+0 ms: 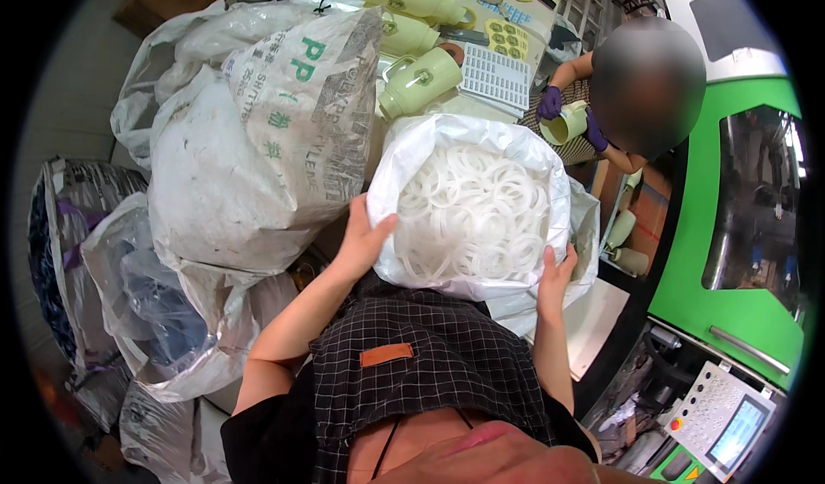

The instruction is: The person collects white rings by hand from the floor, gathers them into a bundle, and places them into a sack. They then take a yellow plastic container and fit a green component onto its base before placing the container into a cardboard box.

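Observation:
In front of my body is a white plastic bag (pixel 388 265) with its mouth wide and its rim rolled outward. Translucent white plastic rings (pixel 477 209) fill it in a loose heap. My left hand (pixel 368 236) grips the bag's left side, thumb over the rim. On the lower right side, my right hand (pixel 554 276) holds it with the thumb at the edge. The undersides of both hands' grips are partly hidden by the bag.
Large woven sacks (pixel 258 157) crowd the left. Pale green jugs (pixel 421 80) and a white slotted tray (pixel 494 76) lie on the bench beyond. At right, a co-worker in purple gloves (pixel 550 103) handles a green vessel (pixel 565 125) beside a green machine (pixel 687 252) with a control panel (pixel 705 411).

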`<control>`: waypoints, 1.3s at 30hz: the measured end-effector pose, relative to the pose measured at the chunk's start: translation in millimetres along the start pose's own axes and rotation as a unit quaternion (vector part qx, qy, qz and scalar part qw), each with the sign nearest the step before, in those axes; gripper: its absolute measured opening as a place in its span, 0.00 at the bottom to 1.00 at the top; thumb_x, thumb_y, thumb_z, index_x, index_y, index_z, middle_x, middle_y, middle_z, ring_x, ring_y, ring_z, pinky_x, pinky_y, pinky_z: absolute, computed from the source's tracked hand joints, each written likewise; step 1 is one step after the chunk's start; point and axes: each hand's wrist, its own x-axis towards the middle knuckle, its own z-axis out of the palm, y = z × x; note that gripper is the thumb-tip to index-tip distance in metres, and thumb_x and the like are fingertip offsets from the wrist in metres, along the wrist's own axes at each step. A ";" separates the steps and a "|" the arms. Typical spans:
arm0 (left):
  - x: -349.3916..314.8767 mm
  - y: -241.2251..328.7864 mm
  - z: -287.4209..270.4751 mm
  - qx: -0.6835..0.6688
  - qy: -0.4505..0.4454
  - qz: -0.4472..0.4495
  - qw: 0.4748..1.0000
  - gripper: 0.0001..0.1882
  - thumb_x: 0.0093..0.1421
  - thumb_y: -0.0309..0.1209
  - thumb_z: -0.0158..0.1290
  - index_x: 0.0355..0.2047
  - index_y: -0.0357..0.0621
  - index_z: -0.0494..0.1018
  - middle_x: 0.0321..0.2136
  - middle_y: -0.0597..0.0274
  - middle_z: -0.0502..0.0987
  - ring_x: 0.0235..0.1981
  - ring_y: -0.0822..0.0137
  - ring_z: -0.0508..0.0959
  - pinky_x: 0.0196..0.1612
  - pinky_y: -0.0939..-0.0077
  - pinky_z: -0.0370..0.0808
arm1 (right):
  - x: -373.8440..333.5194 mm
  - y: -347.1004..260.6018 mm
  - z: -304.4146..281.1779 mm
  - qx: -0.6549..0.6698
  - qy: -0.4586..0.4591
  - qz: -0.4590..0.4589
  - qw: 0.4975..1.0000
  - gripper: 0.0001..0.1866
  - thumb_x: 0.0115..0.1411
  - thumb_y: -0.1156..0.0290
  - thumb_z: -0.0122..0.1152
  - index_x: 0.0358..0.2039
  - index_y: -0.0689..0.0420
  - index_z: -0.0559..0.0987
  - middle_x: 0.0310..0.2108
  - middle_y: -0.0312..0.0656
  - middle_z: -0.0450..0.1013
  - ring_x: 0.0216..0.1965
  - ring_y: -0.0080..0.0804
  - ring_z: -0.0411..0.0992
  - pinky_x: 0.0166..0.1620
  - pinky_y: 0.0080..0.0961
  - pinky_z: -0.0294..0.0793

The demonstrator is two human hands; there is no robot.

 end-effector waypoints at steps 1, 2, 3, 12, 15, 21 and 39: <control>10.0 -2.3 2.3 -0.003 -0.029 0.004 1.000 0.26 0.67 0.37 0.48 0.58 0.33 0.55 0.52 0.50 0.66 0.54 0.63 0.66 0.59 0.70 0.63 | -11.4 -7.0 12.0 0.057 0.015 0.006 0.998 0.35 0.63 0.60 0.61 0.60 0.70 0.59 0.58 0.57 0.60 0.60 0.46 0.60 0.64 0.37 0.54; 21.6 -3.8 0.1 -0.002 -0.056 0.005 0.998 0.26 0.68 0.37 0.47 0.58 0.32 0.55 0.52 0.49 0.66 0.54 0.62 0.67 0.59 0.70 0.63 | -20.4 -11.8 19.7 0.116 0.028 0.014 0.993 0.36 0.63 0.60 0.61 0.61 0.71 0.57 0.58 0.57 0.59 0.60 0.46 0.59 0.65 0.37 0.53; 36.2 18.5 -2.4 -0.042 -0.068 -0.086 0.993 0.25 0.68 0.37 0.47 0.57 0.33 0.57 0.52 0.51 0.66 0.53 0.64 0.67 0.58 0.70 0.63 | -14.8 -14.1 21.1 0.139 0.027 0.029 0.989 0.35 0.65 0.62 0.59 0.62 0.70 0.55 0.60 0.57 0.58 0.61 0.44 0.58 0.65 0.36 0.53; 250.0 145.2 80.9 0.426 -0.104 0.197 0.877 0.19 0.61 0.37 0.53 0.50 0.40 0.71 0.42 0.49 0.80 0.45 0.50 0.79 0.47 0.62 0.74 | 17.4 -4.9 33.7 0.166 0.036 0.078 0.982 0.31 0.66 0.67 0.53 0.62 0.70 0.55 0.58 0.57 0.58 0.60 0.44 0.58 0.65 0.35 0.52; 360.7 100.3 139.8 0.616 -0.143 0.165 0.757 0.19 0.61 0.35 0.52 0.49 0.40 0.73 0.43 0.49 0.79 0.45 0.52 0.79 0.48 0.61 0.74 | 20.8 -27.3 34.5 0.185 0.009 0.129 0.974 0.32 0.66 0.67 0.52 0.63 0.69 0.54 0.61 0.55 0.56 0.61 0.43 0.56 0.66 0.35 0.50; 457.1 -24.8 158.0 0.822 -0.267 0.319 0.390 0.15 0.58 0.32 0.51 0.44 0.43 0.77 0.41 0.53 0.81 0.44 0.57 0.81 0.42 0.59 0.77 | 29.8 -11.3 34.7 0.241 0.003 0.147 0.959 0.35 0.65 0.61 0.51 0.63 0.71 0.51 0.62 0.55 0.52 0.63 0.44 0.53 0.66 0.38 0.49; 502.6 33.8 -26.2 0.918 -0.318 0.155 0.181 0.11 0.58 0.36 0.54 0.39 0.48 0.79 0.36 0.58 0.81 0.41 0.58 0.80 0.41 0.64 0.75 | 64.3 0.5 45.6 0.326 0.002 0.172 0.930 0.35 0.67 0.57 0.51 0.63 0.68 0.52 0.62 0.52 0.54 0.63 0.41 0.54 0.66 0.36 0.49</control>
